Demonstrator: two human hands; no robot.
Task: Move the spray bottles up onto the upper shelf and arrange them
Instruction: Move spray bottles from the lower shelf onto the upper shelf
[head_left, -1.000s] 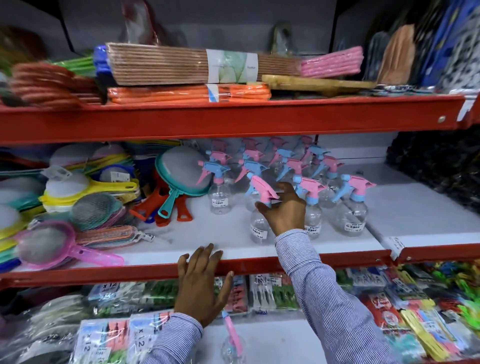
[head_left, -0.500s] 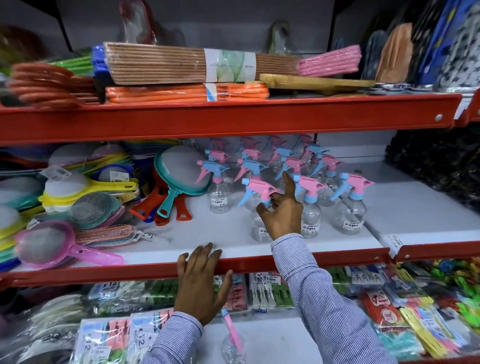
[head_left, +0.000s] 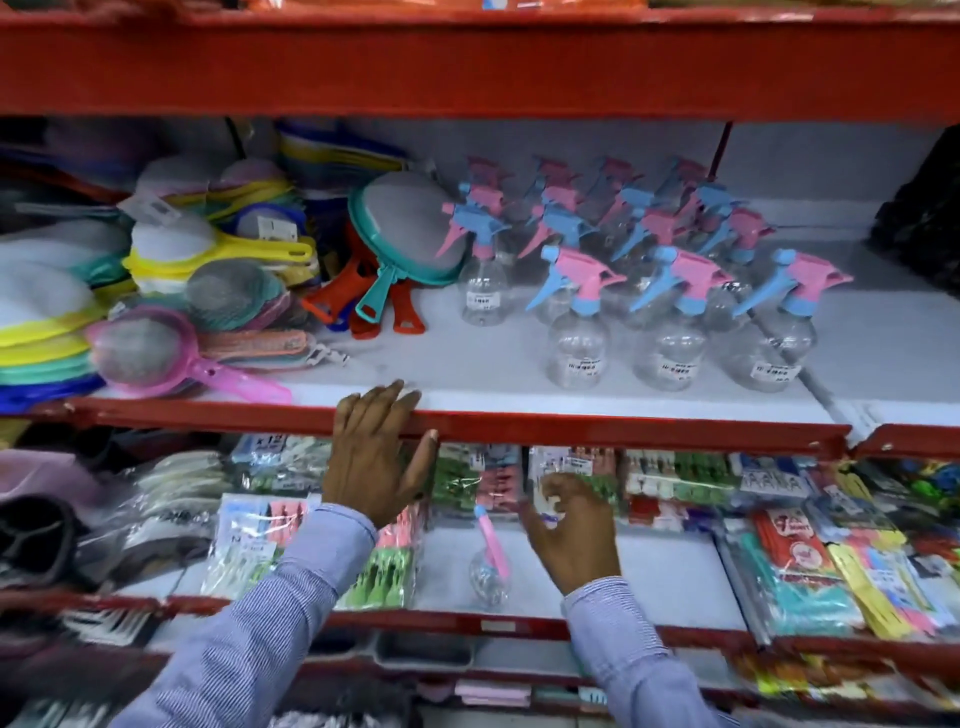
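Note:
Several clear spray bottles with pink and blue trigger heads stand in rows on the white upper shelf, right of centre. One more spray bottle with a pink trigger lies alone on the lower shelf. My left hand rests flat on the upper shelf's red front edge, fingers spread and holding nothing. Down at the lower shelf, my right hand hovers just right of the lone bottle. Its fingers are loosely curled and apart, and they do not touch the bottle.
Stacks of coloured mesh strainers fill the left of the upper shelf. Packets of clothes pegs line the lower shelf on both sides of the lone bottle. A red beam runs overhead. A dark bag sits far right.
My right hand has left the standing bottles and dropped to the lower shelf beside the lone bottle. The view has tilted down. My left hand stays on the shelf edge.

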